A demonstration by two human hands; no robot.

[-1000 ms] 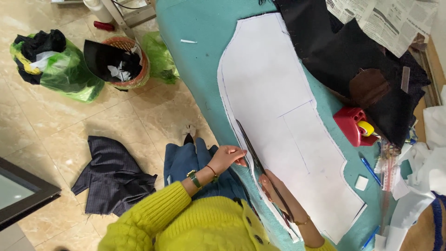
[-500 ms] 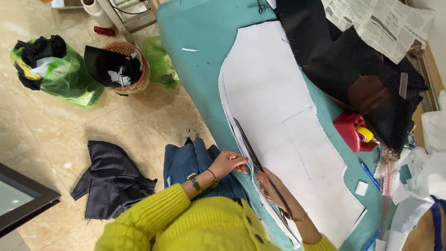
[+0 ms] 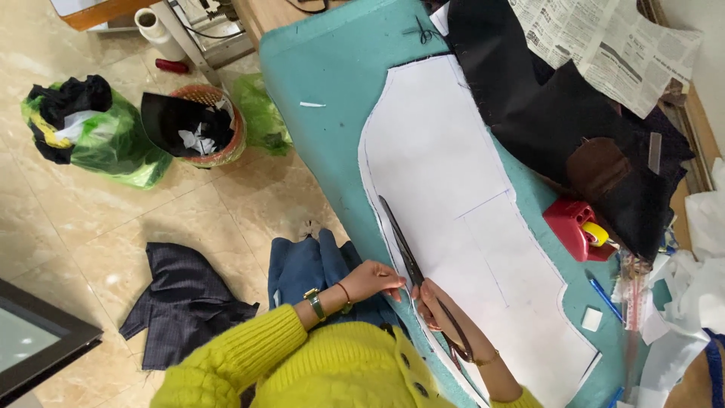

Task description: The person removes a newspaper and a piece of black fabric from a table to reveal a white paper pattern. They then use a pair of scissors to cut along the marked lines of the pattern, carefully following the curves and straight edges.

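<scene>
A large white fabric piece with drawn lines lies on the teal table cover. My right hand is shut on long dark scissors, whose blades point away from me along the white piece's left edge. My left hand, with a watch and bracelet on the wrist, pinches the cloth edge just left of the blades, close to the right hand. Both yellow sleeves show at the bottom.
Dark fabric and newspaper lie at the table's far right. A red tape dispenser, a blue pen and a white chalk block sit nearby. On the floor are a basket, green bags and dark cloth.
The view has drifted slightly. Both hands and the scissors stay at the near left edge of the white piece, with the left hand's fingers closing in on the blades.
</scene>
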